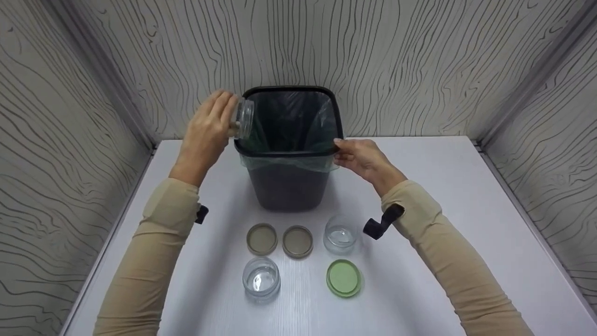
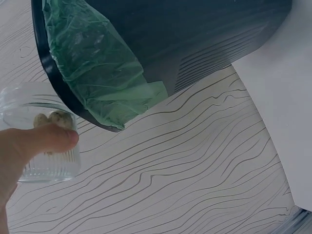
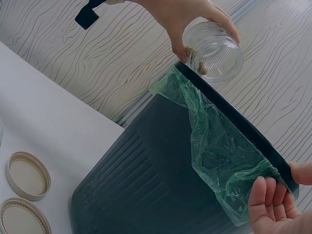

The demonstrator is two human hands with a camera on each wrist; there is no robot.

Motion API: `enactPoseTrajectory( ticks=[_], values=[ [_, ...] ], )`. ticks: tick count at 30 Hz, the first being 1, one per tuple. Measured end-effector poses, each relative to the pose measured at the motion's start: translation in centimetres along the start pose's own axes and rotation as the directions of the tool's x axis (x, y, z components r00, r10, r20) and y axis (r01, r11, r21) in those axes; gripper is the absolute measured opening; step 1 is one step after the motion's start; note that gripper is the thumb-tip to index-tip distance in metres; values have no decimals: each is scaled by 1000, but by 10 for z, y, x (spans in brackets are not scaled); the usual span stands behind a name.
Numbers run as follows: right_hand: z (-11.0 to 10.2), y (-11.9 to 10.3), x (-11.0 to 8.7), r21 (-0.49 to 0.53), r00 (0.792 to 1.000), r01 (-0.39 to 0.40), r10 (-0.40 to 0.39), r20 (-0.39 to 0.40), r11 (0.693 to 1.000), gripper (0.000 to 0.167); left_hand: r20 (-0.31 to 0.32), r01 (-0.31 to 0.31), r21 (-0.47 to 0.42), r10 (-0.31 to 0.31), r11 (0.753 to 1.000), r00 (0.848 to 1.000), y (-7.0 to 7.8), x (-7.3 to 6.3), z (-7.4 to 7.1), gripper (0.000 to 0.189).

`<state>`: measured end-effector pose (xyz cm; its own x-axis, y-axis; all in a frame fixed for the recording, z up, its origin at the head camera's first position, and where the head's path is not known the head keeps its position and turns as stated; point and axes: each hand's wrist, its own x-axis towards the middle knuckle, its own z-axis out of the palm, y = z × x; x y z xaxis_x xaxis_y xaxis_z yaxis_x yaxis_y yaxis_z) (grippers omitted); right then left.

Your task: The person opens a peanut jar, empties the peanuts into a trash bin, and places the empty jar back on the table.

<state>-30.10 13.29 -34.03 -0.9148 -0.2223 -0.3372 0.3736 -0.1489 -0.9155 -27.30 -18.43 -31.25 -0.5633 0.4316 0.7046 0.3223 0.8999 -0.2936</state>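
Observation:
My left hand [image 1: 210, 126] grips a clear glass jar [image 1: 245, 119], tipped sideways with its mouth at the left rim of a dark trash bin [image 1: 289, 186]. Inside the jar lie a few small, pale, roundish lumps [image 2: 59, 118]; their kind is unclear. A thin green bag [image 3: 214, 146] lines the bin and folds over its rim. At the bin's right front corner, my right hand [image 1: 364, 158] pinches the rim and bag edge between thumb and fingers.
Two beige lids [image 1: 261, 239] lie on the white table [image 1: 419, 186] before the bin. Nearby stand two clear glass jars, one at right [image 1: 340, 234] and another nearer [image 1: 261, 279]. A green lid [image 1: 343, 277] lies at front right. Wood-patterned walls [image 1: 298, 42] enclose the table.

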Motion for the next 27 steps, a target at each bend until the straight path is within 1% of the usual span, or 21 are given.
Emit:
enactPoseTrajectory(
  ticks=[5, 7, 12, 15, 18, 22, 24, 25, 27],
  values=[
    [-1, 0, 0, -1, 1000, 3, -3, -2, 1000, 11, 1, -49, 17, 49, 999, 999, 1, 3, -2, 49],
    [-1, 0, 1, -1, 1000, 5, -5, -7, 1000, 12, 12, -56, 29, 56, 998, 998, 2, 4, -3, 48],
    [-1, 0, 0, 6, 1000, -2, 2, -3, 1000, 14, 37, -77, 92, 74, 993, 997, 3, 6, -5, 42],
    [-1, -1, 0, 2, 1000, -3, 3, -3, 1000, 14, 47, -89, 96, 85, 991, 995, 4, 6, -5, 43],
    [-2, -1, -1, 10, 1000, -1, 1, 1, 1000, 13, 78, -113, 121, 104, 986, 992, 5, 6, -5, 47],
    [-2, -1, -2, 22, 1000, 6, -6, 5, 1000, 12, 127, -156, 168, 135, 973, 983, 7, 5, -5, 49],
    [-2, -1, -2, 24, 1000, 7, -7, 4, 1000, 12, 145, -164, 187, 138, 969, 980, 6, 5, -4, 48],
    [-2, -1, -1, 20, 1000, 6, -6, 3, 1000, 13, 155, -164, 195, 134, 967, 979, 6, 5, -5, 49],
    [-1, -1, -1, 15, 1000, 6, -6, 3, 1000, 13, 157, -153, 198, 122, 968, 980, 4, 5, -5, 51]
  ],
)
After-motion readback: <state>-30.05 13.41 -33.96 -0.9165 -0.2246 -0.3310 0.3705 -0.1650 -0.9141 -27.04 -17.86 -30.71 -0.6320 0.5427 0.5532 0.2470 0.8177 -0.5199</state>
